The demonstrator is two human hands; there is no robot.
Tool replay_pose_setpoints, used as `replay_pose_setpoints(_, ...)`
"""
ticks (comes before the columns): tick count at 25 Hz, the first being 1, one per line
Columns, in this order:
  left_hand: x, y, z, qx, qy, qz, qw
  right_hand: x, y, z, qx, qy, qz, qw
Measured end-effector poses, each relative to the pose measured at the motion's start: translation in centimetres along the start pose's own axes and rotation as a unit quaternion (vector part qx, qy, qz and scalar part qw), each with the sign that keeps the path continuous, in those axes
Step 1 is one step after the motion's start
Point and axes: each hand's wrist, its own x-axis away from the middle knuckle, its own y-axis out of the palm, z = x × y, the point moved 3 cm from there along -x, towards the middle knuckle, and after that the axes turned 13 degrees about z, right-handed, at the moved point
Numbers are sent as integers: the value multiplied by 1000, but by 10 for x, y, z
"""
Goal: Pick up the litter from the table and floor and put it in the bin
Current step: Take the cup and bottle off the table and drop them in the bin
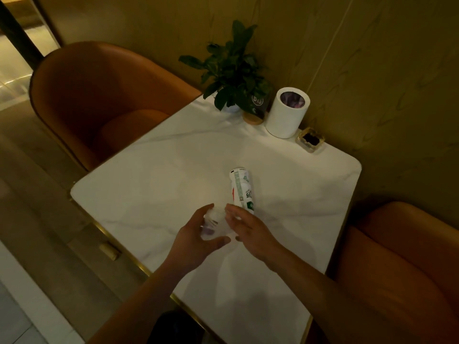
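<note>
Left hand (196,240) pinches one crumpled tissue (215,225); right hand (250,232) spread. One white bin (285,115), purple-lined, at worktop (154,175) far edge; one bottle (243,191) mid-worktop.

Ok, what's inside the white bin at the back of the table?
Looking down into the white bin, a purplish, crumpled liner or wrapper shows at its open top. Its walls hide everything lower, so I cannot tell how full it is or what else it holds.
</note>
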Motion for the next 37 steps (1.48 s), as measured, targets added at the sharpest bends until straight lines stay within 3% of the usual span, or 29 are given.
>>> replay_pose_setpoints(3, -8, -2, -8, -21, -45, 18, 999, -30, -19, 4, 20, 13, 126, 992)
replay_pose_setpoints(6, -15, -2, -9, -23, -83, 23, 996, -59, -36, 17, 175, 12, 205, 963)
replay_pose_setpoints(10, -16, 0, -10, 5, -115, 39, 993, -80, -27, 37, 300, 71, 175, 935)
replay_pose_setpoints(18, -7, -6, -29, 26, -173, 62, 983, -98, -2, 47, 403, 0, 150, 903)
replay_pose_setpoints(21, 1, -10, -35, 27, -179, 60, 982, -94, -10, 51, 357, 14, 152, 922)
replay_pose_setpoints(27, 16, -6, -42, 56, -201, 79, 975, -41, -24, 58, 113, 65, 204, 970)
replay_pose_setpoints(37, 111, 1, -37, 89, -212, 106, 968, 83, -46, 82, 8, 57, 192, 980)
